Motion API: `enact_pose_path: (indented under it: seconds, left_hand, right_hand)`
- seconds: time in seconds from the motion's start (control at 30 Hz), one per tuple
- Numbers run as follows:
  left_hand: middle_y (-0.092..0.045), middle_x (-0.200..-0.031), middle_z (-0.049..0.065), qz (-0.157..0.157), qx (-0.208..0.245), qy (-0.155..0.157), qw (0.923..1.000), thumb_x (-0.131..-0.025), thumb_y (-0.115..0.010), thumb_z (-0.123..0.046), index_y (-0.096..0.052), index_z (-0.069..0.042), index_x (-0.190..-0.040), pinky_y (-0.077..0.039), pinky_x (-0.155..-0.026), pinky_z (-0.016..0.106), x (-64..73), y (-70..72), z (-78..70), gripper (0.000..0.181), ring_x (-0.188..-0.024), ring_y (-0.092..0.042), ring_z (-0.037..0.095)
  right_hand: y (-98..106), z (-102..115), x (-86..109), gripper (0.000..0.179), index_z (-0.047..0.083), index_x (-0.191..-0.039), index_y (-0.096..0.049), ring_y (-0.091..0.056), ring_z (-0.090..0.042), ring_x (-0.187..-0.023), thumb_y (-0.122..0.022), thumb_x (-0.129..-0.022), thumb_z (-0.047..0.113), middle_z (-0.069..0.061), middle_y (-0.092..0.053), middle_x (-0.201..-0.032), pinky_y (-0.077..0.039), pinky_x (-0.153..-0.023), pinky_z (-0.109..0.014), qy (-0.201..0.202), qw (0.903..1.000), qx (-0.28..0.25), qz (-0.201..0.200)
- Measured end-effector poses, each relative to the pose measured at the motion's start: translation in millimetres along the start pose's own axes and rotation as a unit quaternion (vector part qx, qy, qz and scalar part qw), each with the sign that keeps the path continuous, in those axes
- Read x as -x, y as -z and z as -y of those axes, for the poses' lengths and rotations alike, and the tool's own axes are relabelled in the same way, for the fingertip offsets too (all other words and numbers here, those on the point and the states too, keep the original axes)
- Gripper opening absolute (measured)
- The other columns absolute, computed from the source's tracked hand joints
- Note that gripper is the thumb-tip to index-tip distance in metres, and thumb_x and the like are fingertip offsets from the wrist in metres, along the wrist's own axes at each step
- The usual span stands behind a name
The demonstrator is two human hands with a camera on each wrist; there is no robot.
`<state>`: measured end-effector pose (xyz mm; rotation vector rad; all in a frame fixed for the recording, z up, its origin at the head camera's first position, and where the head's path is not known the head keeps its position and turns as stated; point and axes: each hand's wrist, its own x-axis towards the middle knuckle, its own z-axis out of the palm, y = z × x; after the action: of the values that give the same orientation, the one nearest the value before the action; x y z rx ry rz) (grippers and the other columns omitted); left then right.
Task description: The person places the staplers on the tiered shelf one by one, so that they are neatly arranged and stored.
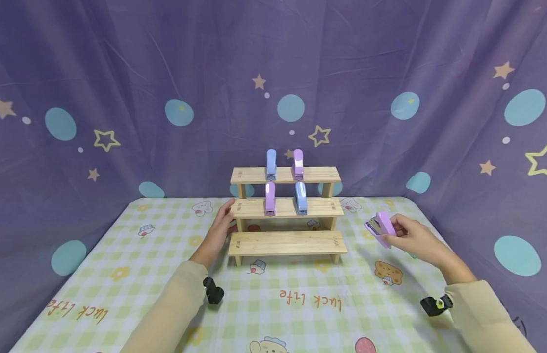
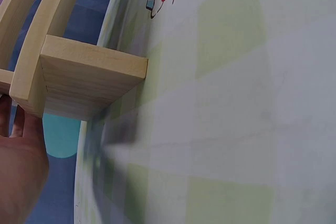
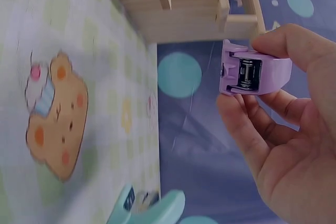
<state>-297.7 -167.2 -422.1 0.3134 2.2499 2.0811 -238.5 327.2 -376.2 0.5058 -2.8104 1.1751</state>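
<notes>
A three-tier wooden shelf (image 1: 287, 243) stands on the table. My left hand (image 1: 218, 233) holds the left end of its middle board, fingers at the board's edge; in the left wrist view that hand (image 2: 21, 166) is partly out of frame. To the right of the shelf, my right hand (image 1: 416, 240) pinches a purple stapler (image 1: 385, 225) above the tablecloth. The right wrist view shows this stapler (image 3: 257, 72) between thumb and fingers. A blue stapler (image 1: 271, 164) and a purple one (image 1: 298, 164) stand on the top board. The middle board bears another purple stapler (image 1: 270, 198) and blue stapler (image 1: 301, 198).
Below the right hand, a teal stapler (image 3: 157, 211) lies on the table, mostly hidden in the head view. A checked cloth (image 1: 167, 255) with printed figures covers the tabletop. Behind hangs a purple curtain (image 1: 229, 132) with stars and dots.
</notes>
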Motion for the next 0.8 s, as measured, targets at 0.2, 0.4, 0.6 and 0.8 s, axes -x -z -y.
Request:
enact_pose_path:
  seconds: [0.2, 0.4, 0.6, 0.8]
  left_hand:
    - [-0.016, -0.164, 0.008, -0.009, -0.012, -0.013, 0.9998, -0.110, -0.033, -0.040, -0.016, -0.025, -0.162, -0.023, -0.119, 0.052, -3.4, 1.6, 7.0, 0.057, -0.148, -0.023, 0.031]
    - [-0.017, -0.164, 0.008, -0.012, -0.014, -0.011, 0.9998, -0.110, -0.033, -0.040, -0.015, -0.023, -0.162, -0.024, -0.119, 0.053, -3.2, 0.9, 5.9, 0.057, -0.146, -0.025, 0.032]
    - [-0.015, -0.165, 0.009, -0.007, -0.011, 0.007, 0.9999, -0.111, -0.032, -0.035, -0.014, -0.023, -0.162, -0.022, -0.119, 0.054, -2.0, -0.3, -0.1, 0.055, -0.148, -0.022, 0.032]
    - [-0.015, -0.164, 0.012, -0.002, -0.011, 0.021, 0.9997, -0.112, -0.030, -0.028, -0.013, -0.018, -0.162, -0.022, -0.119, 0.053, 9.5, -5.7, -22.3, 0.054, -0.148, -0.022, 0.034]
  right_hand:
    - [-15, 11, -9.3, 0.024, 0.001, -0.109, -0.057, -0.061, -0.017, -0.080, -0.071, -0.095, 0.015, -0.006, -0.064, -0.092, -0.053, -0.067, -0.026, 0.022, 0.9987, -0.034, 0.031]
    - [-33, 26, -16.7, 0.028, 0.005, -0.112, -0.058, -0.062, -0.020, -0.084, -0.072, -0.093, 0.020, -0.004, -0.066, -0.094, -0.055, -0.068, -0.029, 0.019, 0.9981, -0.031, 0.051]
    - [-57, 39, -28.0, 0.029, 0.007, -0.110, -0.058, -0.062, -0.019, -0.083, -0.074, -0.091, 0.023, -0.003, -0.066, -0.093, -0.055, -0.068, -0.029, 0.029, 0.9965, -0.048, 0.063]
    - [-88, 46, -41.6, 0.030, 0.007, -0.106, -0.057, -0.062, -0.018, -0.081, -0.076, -0.090, 0.023, -0.003, -0.065, -0.090, -0.055, -0.068, -0.028, 0.045, 0.9938, -0.075, 0.068]
